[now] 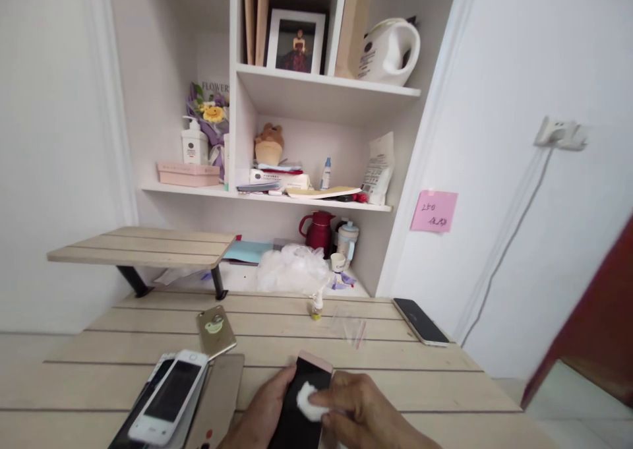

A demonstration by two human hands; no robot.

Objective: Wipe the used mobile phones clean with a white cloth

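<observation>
A dark-screened smartphone with a pinkish top edge lies in my left hand, whose thumb wraps along its left side. My right hand presses a white cotton pad onto the screen with bent fingers. Left of my hands, a white phone rests on a stack of other phones, beside a gold-brown phone. Farther back lies a gold phone with a green sticker. A small spray bottle stands beyond the held phone, near a clear plastic bag.
Another phone lies at the slatted table's right edge. A raised wooden stand is at the back left. Behind the table are a crumpled white plastic bag, a red jug and shelves of household items.
</observation>
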